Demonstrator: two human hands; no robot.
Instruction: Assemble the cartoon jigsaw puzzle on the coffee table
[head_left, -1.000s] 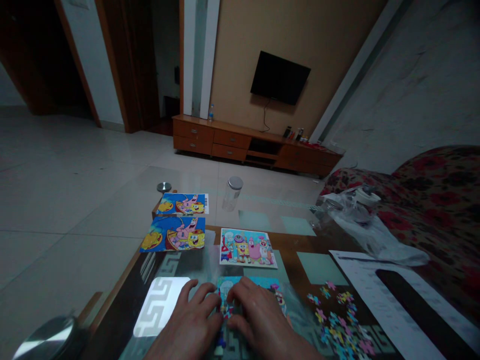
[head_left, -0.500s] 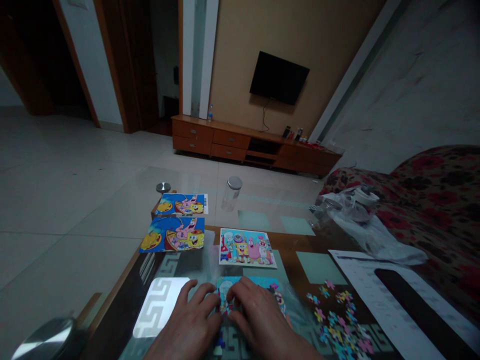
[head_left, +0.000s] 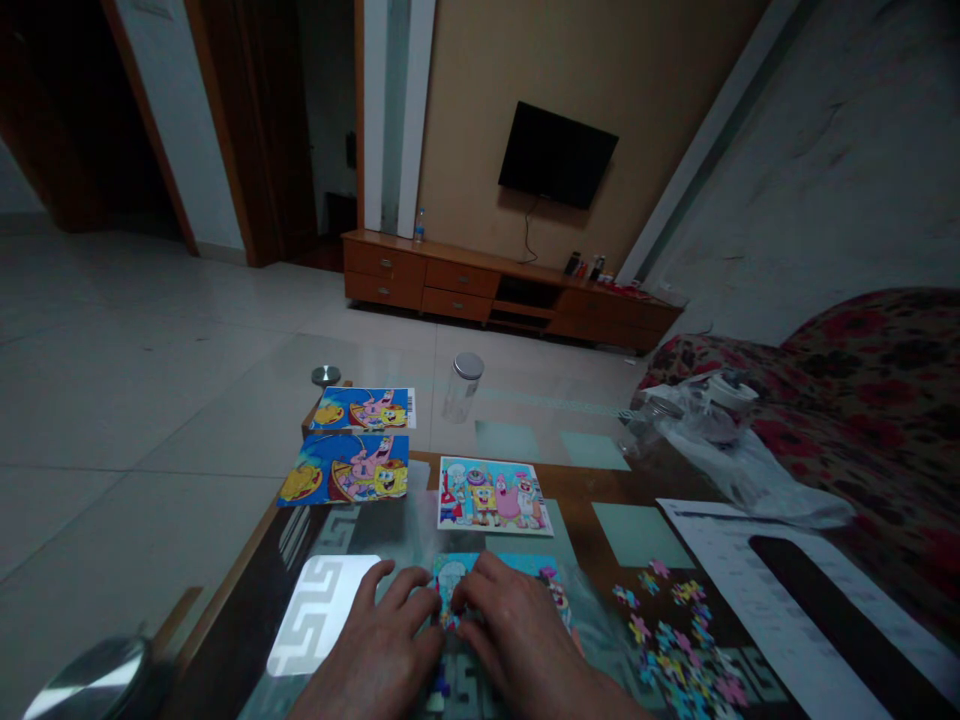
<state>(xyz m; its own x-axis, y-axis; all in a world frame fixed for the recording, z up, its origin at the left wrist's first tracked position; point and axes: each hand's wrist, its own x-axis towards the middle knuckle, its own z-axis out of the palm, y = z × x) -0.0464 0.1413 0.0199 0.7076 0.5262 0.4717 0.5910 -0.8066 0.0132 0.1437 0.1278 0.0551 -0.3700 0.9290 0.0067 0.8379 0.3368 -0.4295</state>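
Observation:
A partly assembled jigsaw puzzle (head_left: 559, 592) with a light blue background lies on the glass tabletop, much of it covered by my right hand (head_left: 517, 615). The thumb and fingers of that hand are bent together over a small puzzle piece (head_left: 452, 618) at the puzzle's left side; their tips partly hide it. My left hand (head_left: 397, 620) rests against the left edge with its fingers curved and apart. A few dark blue pieces (head_left: 440, 686) lie between my wrists. Behind the puzzle lies a cartoon picture card (head_left: 495, 500).
Several loose puzzle pieces (head_left: 682, 640) are heaped on the right, beside a paper sheet (head_left: 724, 560) with a dark, long object (head_left: 840, 610) on it. Two blue cartoon sheets (head_left: 352, 470) lie at the left. A lidded clear jar (head_left: 461, 390) and a plastic bag (head_left: 739, 475) stand farther back.
My right fingers have shifted very slightly over the puzzle. My left hand and the things on the table look the same.

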